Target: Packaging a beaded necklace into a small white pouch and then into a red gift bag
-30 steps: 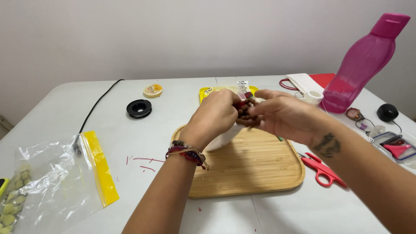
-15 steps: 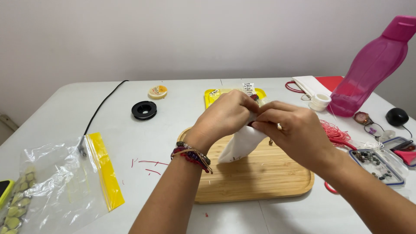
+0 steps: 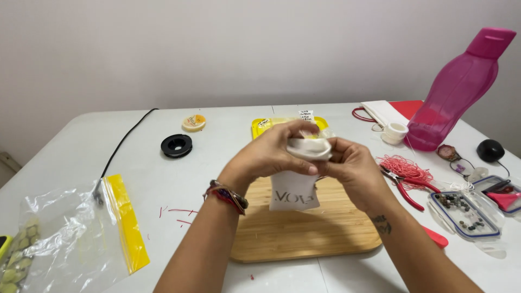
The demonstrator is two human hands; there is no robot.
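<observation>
Above the wooden tray (image 3: 304, 233), in the head view, both hands meet at the mouth of a small white cloth pouch (image 3: 296, 187) that hangs upright between them, clear of the tray's surface. The left hand (image 3: 268, 154) is closed on the pouch's rolled top edge, thumb in front and fingers curled behind; its wrist wears several beaded bracelets (image 3: 228, 195). The right hand (image 3: 353, 168) pinches the same rim from the other side, fingers bent tight against the cloth. What lies inside the pouch cannot be seen. Just beyond the hands a yellow packet (image 3: 260, 126) lies flat on the white table (image 3: 163, 179). To the left sit a black spool (image 3: 176, 145), a small round yellow tin (image 3: 194, 122), a black cable (image 3: 122, 141) and a clear zip bag with a yellow strip (image 3: 81, 228). To the right lie a tangle of red cord (image 3: 404, 165), red-handled pliers (image 3: 407, 190), a clear box of beads (image 3: 467, 214), a white roll of tape (image 3: 395, 132) and a tall pink bottle (image 3: 453, 92).
</observation>
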